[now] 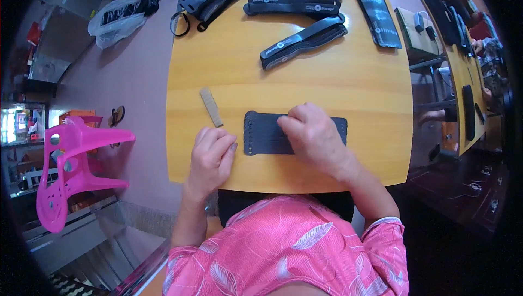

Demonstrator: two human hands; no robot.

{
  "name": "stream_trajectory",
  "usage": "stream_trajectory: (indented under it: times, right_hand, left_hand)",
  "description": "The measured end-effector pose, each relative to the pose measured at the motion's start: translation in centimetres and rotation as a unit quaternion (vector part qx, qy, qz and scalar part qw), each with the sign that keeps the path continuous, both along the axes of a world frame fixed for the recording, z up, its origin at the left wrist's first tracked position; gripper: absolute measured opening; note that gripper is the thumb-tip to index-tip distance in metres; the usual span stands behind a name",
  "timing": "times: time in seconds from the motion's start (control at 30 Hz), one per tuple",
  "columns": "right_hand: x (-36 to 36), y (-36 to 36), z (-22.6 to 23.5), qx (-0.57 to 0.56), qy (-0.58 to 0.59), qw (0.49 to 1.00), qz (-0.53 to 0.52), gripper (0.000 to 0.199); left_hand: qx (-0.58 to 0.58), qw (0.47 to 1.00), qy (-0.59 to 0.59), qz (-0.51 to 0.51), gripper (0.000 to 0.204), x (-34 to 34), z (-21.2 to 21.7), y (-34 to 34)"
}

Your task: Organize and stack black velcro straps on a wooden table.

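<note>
On the wooden table in front of me lies a row of flat dark strips (267,133), side by side, with rounded ends and small holes at the left and right. My right hand (316,137) is over the middle and right of the strips, fingers curled together; what is in them, if anything, is hidden. Left of the strips, my left hand (211,157) is closed near the table's front edge, and its contents cannot be seen. A narrow tan strip (211,108) lies just beyond the left hand.
Bundles of dark straps (302,40) cover the far part of the table (218,72). A dark flat pack (376,15) lies at the far right corner. A pink plastic stool (73,149) is on the left. A person works at another table (463,94) to the right.
</note>
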State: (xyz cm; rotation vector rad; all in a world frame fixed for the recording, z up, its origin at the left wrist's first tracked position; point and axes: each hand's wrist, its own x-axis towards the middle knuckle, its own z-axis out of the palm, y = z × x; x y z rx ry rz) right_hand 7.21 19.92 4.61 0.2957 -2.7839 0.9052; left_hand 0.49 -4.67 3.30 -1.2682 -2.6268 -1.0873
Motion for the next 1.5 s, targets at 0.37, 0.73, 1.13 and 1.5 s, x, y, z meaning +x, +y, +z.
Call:
stream_trajectory:
  times: [0.37,0.73,1.13,1.5]
  right_hand:
    - [4.6,-2.9,-3.5,0.041,0.085,0.995,-0.023,0.035]
    - [4.9,-2.7,-3.8,0.018,0.077,0.997,-0.025,0.037]
    - [4.9,-2.8,-3.6,-0.004,0.070,0.997,-0.036,0.037]
    - [4.9,-2.8,-3.8,0.012,0.070,0.997,-0.028,0.037]
  left_hand:
    - [0.020,0.999,-0.003,0.050,0.026,2.5,-2.1,0.7]
    - [0.005,0.998,-0.003,0.058,0.027,2.2,-2.4,1.4]
    - [-0.019,0.999,0.032,0.009,0.028,1.3,-1.7,1.9]
    - [-0.017,0.999,0.029,-0.005,0.026,1.0,-1.3,2.2]
